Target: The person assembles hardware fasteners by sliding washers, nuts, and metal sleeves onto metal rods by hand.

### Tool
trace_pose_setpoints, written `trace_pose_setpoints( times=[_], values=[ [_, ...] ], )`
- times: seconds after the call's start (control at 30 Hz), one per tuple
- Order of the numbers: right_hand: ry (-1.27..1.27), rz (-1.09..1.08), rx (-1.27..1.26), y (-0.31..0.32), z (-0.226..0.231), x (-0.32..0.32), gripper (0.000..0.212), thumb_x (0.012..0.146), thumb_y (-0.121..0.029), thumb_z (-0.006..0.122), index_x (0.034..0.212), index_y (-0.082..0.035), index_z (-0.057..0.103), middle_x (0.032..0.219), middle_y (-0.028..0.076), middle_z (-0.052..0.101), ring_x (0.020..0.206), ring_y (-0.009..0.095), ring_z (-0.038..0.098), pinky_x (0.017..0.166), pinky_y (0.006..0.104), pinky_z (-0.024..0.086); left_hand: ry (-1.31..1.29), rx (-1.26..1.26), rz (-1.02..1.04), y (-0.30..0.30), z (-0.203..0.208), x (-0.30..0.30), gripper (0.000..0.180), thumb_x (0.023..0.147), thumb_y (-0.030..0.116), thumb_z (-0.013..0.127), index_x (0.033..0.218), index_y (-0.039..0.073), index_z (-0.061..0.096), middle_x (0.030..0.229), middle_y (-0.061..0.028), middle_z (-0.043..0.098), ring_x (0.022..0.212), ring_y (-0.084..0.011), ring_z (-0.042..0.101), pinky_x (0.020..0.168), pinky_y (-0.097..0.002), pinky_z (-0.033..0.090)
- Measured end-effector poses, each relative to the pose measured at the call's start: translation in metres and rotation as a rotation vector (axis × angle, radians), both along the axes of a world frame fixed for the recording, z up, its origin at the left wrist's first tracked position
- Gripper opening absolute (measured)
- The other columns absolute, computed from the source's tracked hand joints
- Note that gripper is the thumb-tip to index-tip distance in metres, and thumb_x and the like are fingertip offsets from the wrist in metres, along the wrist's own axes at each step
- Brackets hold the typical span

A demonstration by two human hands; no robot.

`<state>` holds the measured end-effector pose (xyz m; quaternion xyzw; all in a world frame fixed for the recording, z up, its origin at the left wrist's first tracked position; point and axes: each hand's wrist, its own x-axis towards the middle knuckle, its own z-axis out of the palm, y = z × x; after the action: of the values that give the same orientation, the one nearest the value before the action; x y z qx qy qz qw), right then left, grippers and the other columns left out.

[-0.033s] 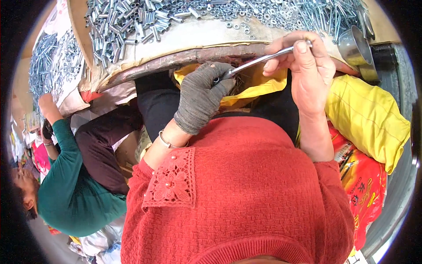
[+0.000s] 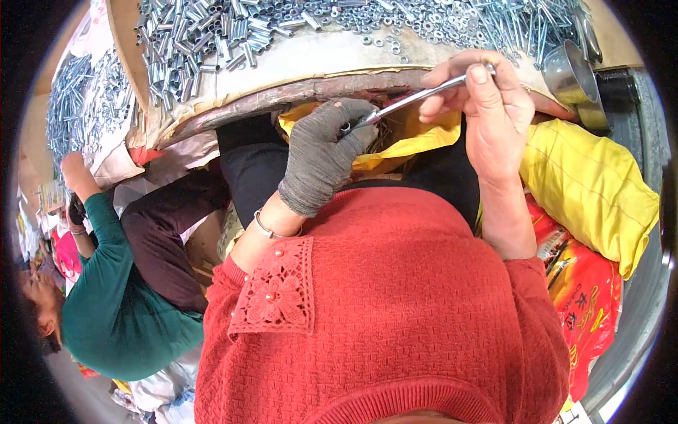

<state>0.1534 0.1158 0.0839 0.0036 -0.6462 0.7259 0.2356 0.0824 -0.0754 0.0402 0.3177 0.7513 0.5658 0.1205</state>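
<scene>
Right hand [image 2: 496, 121]: thumb and forefinger pinch the upper end of the slim metal rod [image 2: 422, 95], other fingers loosely curled; the gloved left hand [image 2: 319, 154] wraps its lower end. The rod looks stiff, light, perhaps slippery, best held at its ends. Yellow fabric [image 2: 424, 145] lies below the rod; beyond it, the surface [image 2: 304, 59] carries metal tubes [image 2: 201, 35]

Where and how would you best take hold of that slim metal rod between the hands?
Probably by the bare middle of the metal rod, pinched crosswise from above: it is slim, straight and uncovered there, while the gloved left hand and bare right hand hold its ends.
</scene>
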Motion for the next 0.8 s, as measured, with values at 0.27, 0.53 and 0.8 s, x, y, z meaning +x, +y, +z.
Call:
trace_pose_setpoints(
  times=[0.27,0.53,0.8],
  values=[
    [-0.485,0.440,0.006,0.008,-0.029,0.012,0.027,0.095,-0.022,0.052,0.094,0.003,0.062,0.077,0.013,0.066,0.062,0.017,0.065,0.055,0.0252,0.052,-0.940,0.635,0.017,-0.014,0.007,-0.022,0.023,0.091,0.024,0.059,0.101,0.004,0.060,0.072,-0.0024,0.055,0.046,-0.0055,0.041,0.042,-0.0176,0.030],
    [-0.536,0.531,0.359,-0.018,-0.033,-0.020,0.028,0.082,-0.029,0.070,0.078,-0.001,0.067,0.066,0.003,0.060,0.063,0.008,0.050,0.059,0.0278,0.043,-0.793,0.121,-0.056,-0.004,-0.004,-0.017,0.033,0.088,0.036,0.061,0.090,0.004,0.057,0.060,-0.0016,0.054,0.039,-0.0062,0.042,0.037,-0.0203,0.032],
    [-0.153,-0.213,0.772,0.054,-0.056,-0.062,0.013,0.084,-0.011,0.059,0.095,-0.009,0.065,0.085,0.012,0.061,0.078,0.028,0.062,0.070,0.0350,0.049,-0.866,0.156,-0.058,0.000,-0.004,-0.007,0.029,0.085,0.034,0.064,0.092,0.007,0.054,0.059,-0.0040,0.055,0.037,-0.0061,0.039,0.035,-0.0181,0.028]
  ],
)
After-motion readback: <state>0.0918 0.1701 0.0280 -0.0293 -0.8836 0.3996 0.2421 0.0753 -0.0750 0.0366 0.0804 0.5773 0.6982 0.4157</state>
